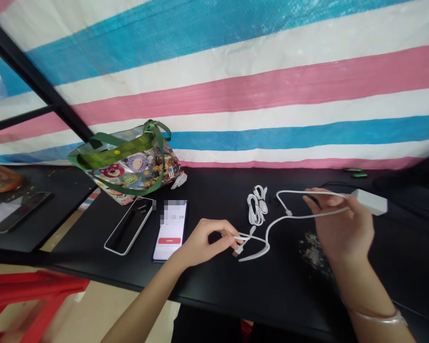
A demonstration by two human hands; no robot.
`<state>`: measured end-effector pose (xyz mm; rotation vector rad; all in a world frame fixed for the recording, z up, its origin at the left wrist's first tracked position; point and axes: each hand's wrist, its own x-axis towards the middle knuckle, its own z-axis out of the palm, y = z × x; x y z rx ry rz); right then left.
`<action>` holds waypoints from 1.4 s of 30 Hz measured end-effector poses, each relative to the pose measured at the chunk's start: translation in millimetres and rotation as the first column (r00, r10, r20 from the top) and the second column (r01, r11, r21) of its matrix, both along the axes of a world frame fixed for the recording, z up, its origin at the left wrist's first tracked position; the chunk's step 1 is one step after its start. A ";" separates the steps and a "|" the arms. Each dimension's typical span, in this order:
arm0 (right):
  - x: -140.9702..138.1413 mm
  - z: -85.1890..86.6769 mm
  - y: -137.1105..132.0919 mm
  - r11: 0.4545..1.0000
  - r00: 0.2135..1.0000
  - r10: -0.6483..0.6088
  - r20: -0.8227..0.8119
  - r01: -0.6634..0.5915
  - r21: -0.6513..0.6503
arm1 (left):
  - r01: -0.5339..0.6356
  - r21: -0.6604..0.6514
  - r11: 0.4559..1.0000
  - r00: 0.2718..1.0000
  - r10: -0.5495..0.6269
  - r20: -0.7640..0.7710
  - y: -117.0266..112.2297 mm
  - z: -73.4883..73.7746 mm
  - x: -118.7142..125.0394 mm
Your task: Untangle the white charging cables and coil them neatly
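My left hand (214, 240) pinches a thin white charging cable (266, 245) close to its USB plug, low over the black table. Two strands of that cable run rightward to my right hand (343, 224), whose fingers are closed round them. Just past the right hand's knuckles shows a white box-shaped block (371, 202); whether the hand grips it or it sits behind is not clear. Between the hands, a little farther back, lies a coiled white cable bundle (257, 205) with dark ties.
Left of my left hand lie a lit phone (169, 233) and a dark-screened phone with a white edge (130, 226). Behind them stands a cartoon-print bag (136, 164) with green handles. Small green items (359, 175) are at the back right. A red stool (32, 295) stands lower left.
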<state>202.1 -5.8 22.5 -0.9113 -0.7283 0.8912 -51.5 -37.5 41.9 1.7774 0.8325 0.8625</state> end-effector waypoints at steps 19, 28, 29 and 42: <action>-9.6 -6.3 3.1 0.895 0.898 0.436 -0.055 -0.439 -0.073 | -0.012 0.125 0.992 0.920 0.059 -0.387 31.2 -8.5 25.4; -19.8 -13.0 0.4 0.823 0.823 0.563 0.073 -0.549 -0.145 | -0.001 0.002 1.000 0.990 0.001 -0.140 38.7 -30.1 46.2; -19.6 -15.3 0.1 0.828 0.824 0.556 0.113 -0.537 -0.158 | -0.009 -0.008 1.000 0.997 0.009 -0.083 38.9 -31.8 46.0; -25.7 -22.3 -0.5 0.915 0.764 0.402 0.504 -0.349 -0.201 | -0.179 -0.154 0.972 0.963 0.205 0.175 38.5 -39.0 46.1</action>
